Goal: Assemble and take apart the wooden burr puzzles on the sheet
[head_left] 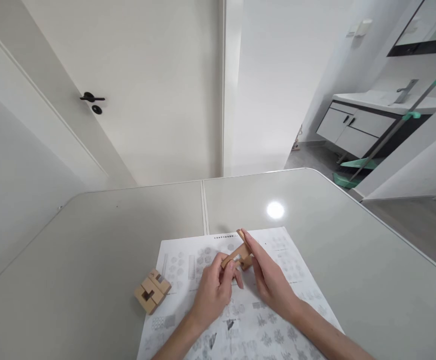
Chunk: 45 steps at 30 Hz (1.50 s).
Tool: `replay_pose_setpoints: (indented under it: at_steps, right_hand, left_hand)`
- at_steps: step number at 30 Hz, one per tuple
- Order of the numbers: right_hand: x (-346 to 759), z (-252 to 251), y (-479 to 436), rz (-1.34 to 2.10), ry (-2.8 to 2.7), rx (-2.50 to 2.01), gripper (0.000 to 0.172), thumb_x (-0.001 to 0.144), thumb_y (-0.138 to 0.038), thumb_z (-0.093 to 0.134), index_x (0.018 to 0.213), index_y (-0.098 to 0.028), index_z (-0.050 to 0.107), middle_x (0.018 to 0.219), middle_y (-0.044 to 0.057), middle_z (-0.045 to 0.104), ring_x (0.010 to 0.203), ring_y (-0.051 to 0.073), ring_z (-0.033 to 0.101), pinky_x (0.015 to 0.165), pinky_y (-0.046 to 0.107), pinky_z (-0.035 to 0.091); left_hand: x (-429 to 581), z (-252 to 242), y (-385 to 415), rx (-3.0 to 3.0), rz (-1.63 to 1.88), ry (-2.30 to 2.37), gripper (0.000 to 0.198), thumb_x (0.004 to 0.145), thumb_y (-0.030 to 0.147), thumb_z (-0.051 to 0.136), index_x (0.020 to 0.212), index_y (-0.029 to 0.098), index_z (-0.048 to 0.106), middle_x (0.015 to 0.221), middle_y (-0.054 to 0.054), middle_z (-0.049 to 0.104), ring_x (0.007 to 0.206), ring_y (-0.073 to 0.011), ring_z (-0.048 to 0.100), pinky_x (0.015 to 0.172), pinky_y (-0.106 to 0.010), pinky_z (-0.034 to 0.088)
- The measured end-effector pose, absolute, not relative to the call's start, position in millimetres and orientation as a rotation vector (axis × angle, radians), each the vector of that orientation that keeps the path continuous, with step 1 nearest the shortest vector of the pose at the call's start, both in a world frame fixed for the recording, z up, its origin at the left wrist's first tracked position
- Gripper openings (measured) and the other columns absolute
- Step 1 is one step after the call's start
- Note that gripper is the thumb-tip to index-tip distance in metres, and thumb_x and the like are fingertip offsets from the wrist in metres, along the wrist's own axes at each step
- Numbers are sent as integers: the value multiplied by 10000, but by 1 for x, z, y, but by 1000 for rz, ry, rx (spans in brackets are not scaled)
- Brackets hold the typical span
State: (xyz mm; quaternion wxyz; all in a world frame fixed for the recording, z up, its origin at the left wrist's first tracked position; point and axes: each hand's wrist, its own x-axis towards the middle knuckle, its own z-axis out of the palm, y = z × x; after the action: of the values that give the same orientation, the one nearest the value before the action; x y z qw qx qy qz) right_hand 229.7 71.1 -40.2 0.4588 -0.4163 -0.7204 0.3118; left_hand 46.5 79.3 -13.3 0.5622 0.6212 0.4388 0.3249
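Bare forearms [182, 336], foremost, reached over a printed sheet [248, 312] on a table [90, 250]. From left: notched wooden block [152, 292], sat at the sheet's edge; left hand [214, 287], pinched wooden pieces [245, 251] above the sheet; right hand [274, 283], straight-fingered, touched their upper end, its grip impossible to tell.

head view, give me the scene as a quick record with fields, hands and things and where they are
left hand: left hand pinches wooden pieces between thumb and fingers
right hand: right hand rests against the same pieces, grip partly hidden
under hands: printed sheet on a pale table
left of hands: notched wooden block over the sheet's left edge
beyond table: white door with black handle
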Motion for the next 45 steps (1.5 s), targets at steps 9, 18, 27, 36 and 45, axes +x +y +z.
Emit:
replay_pose_setpoints:
  at_steps: [9,18,27,36,45]
  right_hand:
    - [230,-47,72,691,-1700,-1141,515,1101,-268,324,1608,-359,323,1072,78,708,802,207,686,733,375,632]
    - [237,-44,72,611,-1877,-985,618,1066,-133,302,1638,-353,226,1245,121,638,950,219,659,774,372,612]
    - [230,-41,70,625,-1913,-1000,536,1079,-150,362,1576,-351,352,1050,78,678,838,202,650,716,327,577]
    - [229,-39,70,561,-1911,-1013,436,1079,-165,423,1483,-317,485,1024,64,729,844,192,690,722,319,588]
    - [229,-37,69,554,-1930,-999,439,1081,-170,414,1480,-336,490,992,51,744,792,190,697,697,324,593]
  left_hand:
    - [44,-18,82,1388,877,1012,330,1073,504,387,965,209,488,746,10,691,381,-51,421,462,-222,355]
    - [38,-13,84,1422,767,972,355,1061,531,406,963,207,511,653,29,642,368,-60,397,433,-213,317]
    - [41,-15,83,1414,712,950,342,1058,529,423,970,210,503,582,33,620,420,-83,408,479,-220,355]
    - [42,-13,82,1423,727,957,374,1060,517,429,970,186,577,573,23,609,428,-89,446,488,-228,380]
    - [44,-11,82,1402,737,951,403,1048,529,449,891,183,585,570,15,614,424,-94,442,489,-237,378]
